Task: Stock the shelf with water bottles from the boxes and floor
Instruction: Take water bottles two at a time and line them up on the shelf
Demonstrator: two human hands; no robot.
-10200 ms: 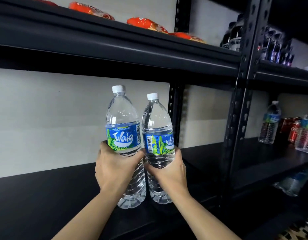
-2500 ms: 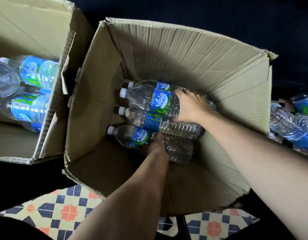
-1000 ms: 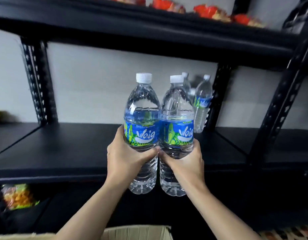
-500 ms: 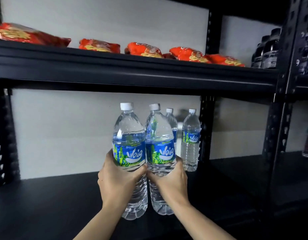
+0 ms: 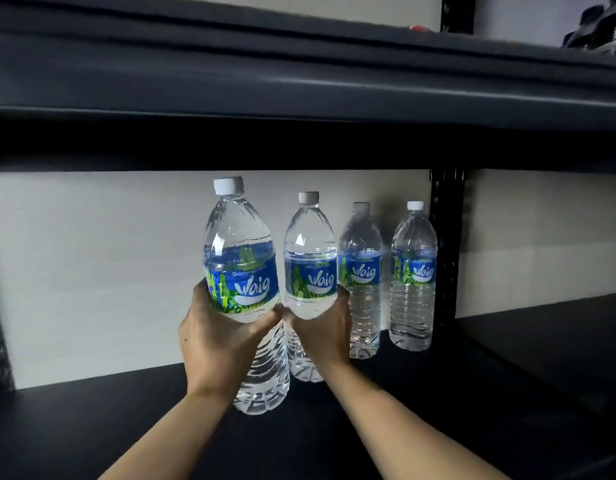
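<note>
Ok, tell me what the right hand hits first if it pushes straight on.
Likely the pale back wall; the standing bottle sits just right of the right hand, depth unclear.

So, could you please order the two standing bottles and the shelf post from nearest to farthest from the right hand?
1. Left standing bottle, just right of the right hand.
2. Right standing bottle, one place further right.
3. Post, rightmost, against the back wall.
</note>
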